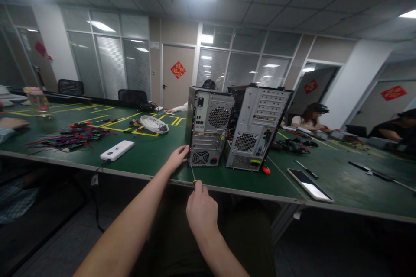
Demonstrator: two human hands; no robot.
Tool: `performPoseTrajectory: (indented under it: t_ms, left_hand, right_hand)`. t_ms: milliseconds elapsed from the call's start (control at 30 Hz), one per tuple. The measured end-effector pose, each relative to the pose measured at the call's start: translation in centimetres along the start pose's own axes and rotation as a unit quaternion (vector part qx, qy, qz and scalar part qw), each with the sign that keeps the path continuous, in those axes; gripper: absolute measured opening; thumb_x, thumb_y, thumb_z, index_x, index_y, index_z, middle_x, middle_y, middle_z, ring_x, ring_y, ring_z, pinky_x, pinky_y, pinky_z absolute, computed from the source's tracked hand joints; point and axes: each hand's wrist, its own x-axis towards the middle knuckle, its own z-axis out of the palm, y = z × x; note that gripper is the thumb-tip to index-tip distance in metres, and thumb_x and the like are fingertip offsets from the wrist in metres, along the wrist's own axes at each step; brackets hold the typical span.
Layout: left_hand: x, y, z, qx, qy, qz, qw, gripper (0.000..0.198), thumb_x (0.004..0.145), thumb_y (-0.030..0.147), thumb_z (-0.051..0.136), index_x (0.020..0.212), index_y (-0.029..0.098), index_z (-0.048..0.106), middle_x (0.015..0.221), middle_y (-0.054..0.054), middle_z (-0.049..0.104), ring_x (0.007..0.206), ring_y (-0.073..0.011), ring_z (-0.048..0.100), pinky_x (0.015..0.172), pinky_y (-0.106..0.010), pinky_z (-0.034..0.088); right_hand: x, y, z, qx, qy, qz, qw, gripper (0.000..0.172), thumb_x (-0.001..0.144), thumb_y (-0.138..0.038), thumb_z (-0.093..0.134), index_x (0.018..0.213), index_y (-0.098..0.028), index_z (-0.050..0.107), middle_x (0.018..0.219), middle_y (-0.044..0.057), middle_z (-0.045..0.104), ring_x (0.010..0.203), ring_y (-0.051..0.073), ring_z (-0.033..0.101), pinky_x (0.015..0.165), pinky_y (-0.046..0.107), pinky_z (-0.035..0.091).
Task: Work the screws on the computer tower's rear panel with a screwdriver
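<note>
Two computer tower cases stand upright on the green table [152, 156], rear panels facing me: a darker one [208, 125] on the left and a silver one [255, 127] beside it. My left hand [177, 157] rests on the lower left edge of the darker case, fingers curled against its side. My right hand [200, 210] is closed round a screwdriver [193, 174], whose thin shaft points up at the bottom left corner of that case's rear panel.
A white power strip [117, 150], a tangle of coloured wires [73, 138] and a white fan grille [154, 124] lie to the left. A phone [310, 185], a red screwdriver handle [266, 170] and tools lie to the right. Other people sit round the table.
</note>
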Motion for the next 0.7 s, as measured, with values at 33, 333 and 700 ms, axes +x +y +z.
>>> performPoseTrajectory:
  t_ms: [33,333,700]
  left_hand:
    - [0.0,0.0,0.0,-0.001,0.000,0.001,1.000,0.068,0.083,0.071,0.074,0.127,0.020,0.069,0.146,-0.016,0.063,0.137,-0.0338,0.057,0.097,-0.042,0.059]
    - [-0.1,0.0,0.2,0.001,0.000,0.003,1.000,0.066,0.082,0.072,0.073,0.125,0.021,0.070,0.146,-0.016,0.063,0.137,-0.0331,0.058,0.098,-0.041,0.059]
    - [-0.3,0.4,0.1,0.005,0.002,-0.005,1.000,0.068,0.082,0.072,0.074,0.124,0.020,0.070,0.148,-0.016,0.062,0.137,-0.0338,0.057,0.098,-0.042,0.058]
  right_hand:
    - [0.0,0.0,0.0,0.016,-0.003,0.007,1.000,0.034,0.103,-0.015,0.044,0.135,-0.019,0.055,0.106,0.012,0.071,0.078,0.025,0.076,0.063,0.030,0.049]
    - [1.6,1.9,2.2,0.478,-0.014,0.153,0.865,0.005,0.095,-0.026,0.048,0.090,-0.025,0.050,0.073,-0.001,0.067,0.065,0.018,0.065,0.060,0.025,0.043]
    - [1.1,2.5,2.2,0.466,0.005,0.115,0.877,0.010,0.092,-0.036,0.049,0.089,-0.026,0.048,0.070,-0.004,0.061,0.062,0.017,0.058,0.061,0.026,0.038]
